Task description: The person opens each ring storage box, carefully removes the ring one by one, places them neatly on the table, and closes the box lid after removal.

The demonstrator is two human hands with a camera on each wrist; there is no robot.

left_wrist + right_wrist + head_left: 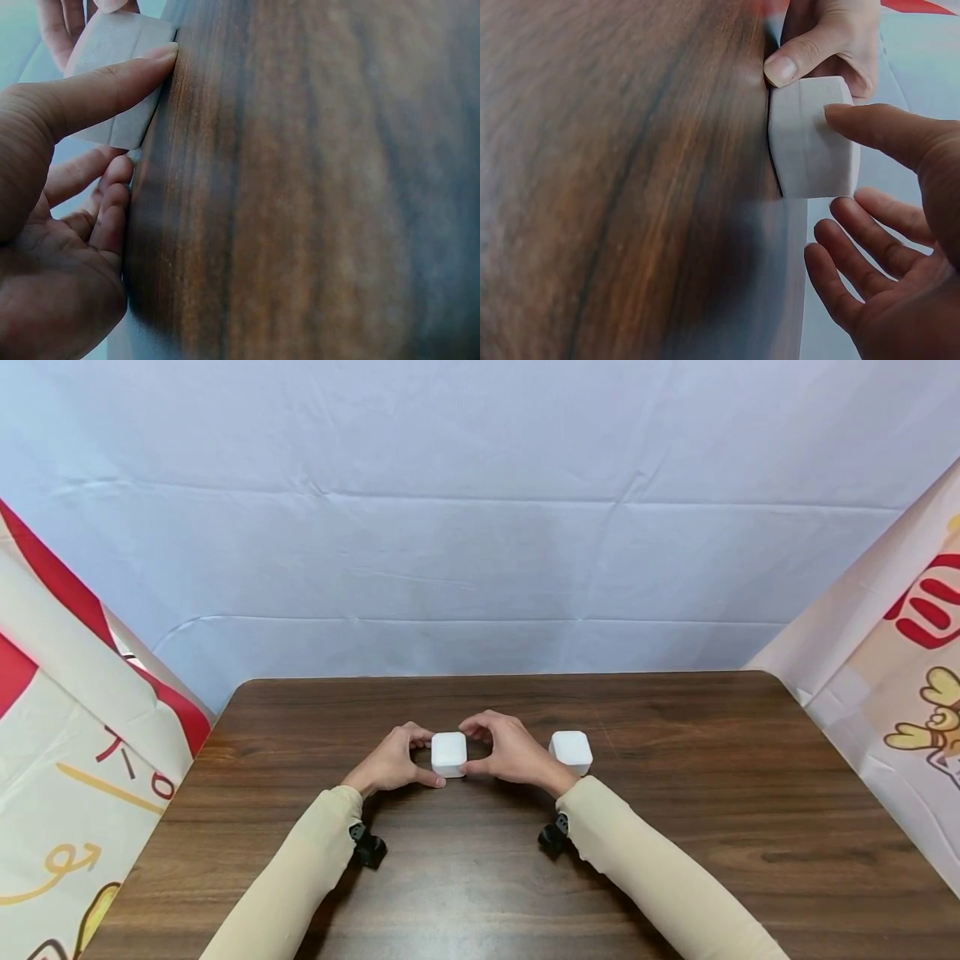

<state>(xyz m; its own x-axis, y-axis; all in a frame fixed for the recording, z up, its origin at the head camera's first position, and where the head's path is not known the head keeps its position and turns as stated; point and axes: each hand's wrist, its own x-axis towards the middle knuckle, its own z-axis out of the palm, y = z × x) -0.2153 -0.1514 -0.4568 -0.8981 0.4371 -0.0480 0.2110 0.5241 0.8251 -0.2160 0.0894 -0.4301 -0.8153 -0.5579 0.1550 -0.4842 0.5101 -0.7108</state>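
Note:
A small white box (pixel 449 750) with rounded corners stands on the wooden table, between the two hands. Its side carries a faint seam in both wrist views. My left hand (pixel 390 762) holds it from the left, the thumb low on the near side and the fingers at the far left corner. From the other side, my right hand (pixel 516 752) pinches it between thumb and index finger. In the right wrist view the right thumb (pixel 885 127) lies higher on the box than the left thumb; the other right fingers are spread. Much of the box's far side is hidden.
A second white box (pixel 572 748) of similar look stands just beyond the right wrist, partly covered by it. The brown table (pixel 480 893) ends at a back edge before a pale cloth (pixel 480 560). Printed cloths hang at both sides.

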